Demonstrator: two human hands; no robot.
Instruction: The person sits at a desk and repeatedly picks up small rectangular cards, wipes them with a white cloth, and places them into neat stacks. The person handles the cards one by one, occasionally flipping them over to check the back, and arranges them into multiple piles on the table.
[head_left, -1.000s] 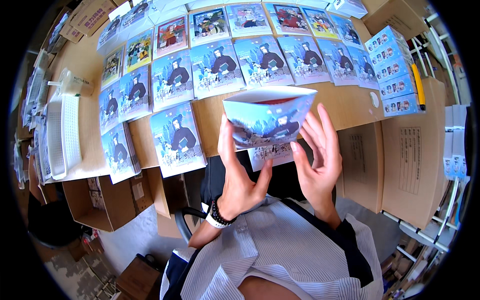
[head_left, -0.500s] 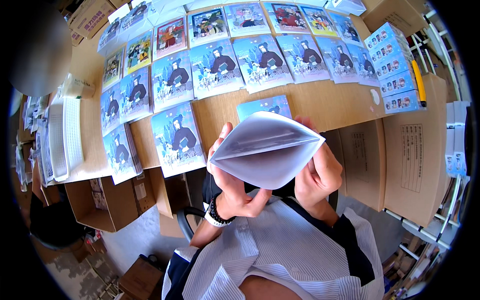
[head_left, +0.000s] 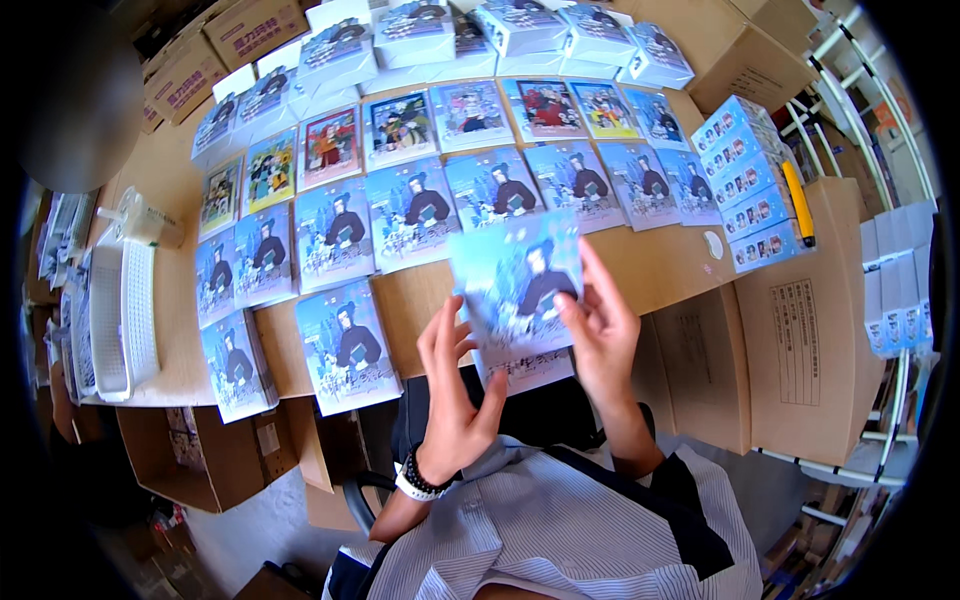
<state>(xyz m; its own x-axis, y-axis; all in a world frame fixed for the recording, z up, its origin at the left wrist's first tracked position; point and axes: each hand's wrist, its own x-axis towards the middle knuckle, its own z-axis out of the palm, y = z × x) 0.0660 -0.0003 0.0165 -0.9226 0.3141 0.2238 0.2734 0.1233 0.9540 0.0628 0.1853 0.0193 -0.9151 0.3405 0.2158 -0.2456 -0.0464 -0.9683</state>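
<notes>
A blue illustrated paper sleeve (head_left: 515, 265), showing a dark-robed figure, is tilted up in my right hand (head_left: 605, 325), thumb on its front and fingers behind its right edge. My left hand (head_left: 455, 375) is open, thumb and fingers apart, beside the sleeve's lower left corner. Another sleeve (head_left: 525, 372) with the same print lies underneath at the table's near edge, mostly covered. To the left are a stack of matching sleeves (head_left: 350, 350) and a further stack (head_left: 237, 365).
Rows of matching sleeves (head_left: 410, 210) and varied picture cards (head_left: 400, 128) cover the wooden table (head_left: 420, 300). White-sided boxes (head_left: 415, 35) line the back. Small boxes (head_left: 750, 200) with a yellow cutter (head_left: 797, 203) stand right. A white basket (head_left: 125, 320) and cup (head_left: 150, 220) are left.
The sleeve, earlier held gaping open toward me by both hands, now shows its printed front in my right hand. My left hand has come off it. The view has shifted, showing more boxes behind.
</notes>
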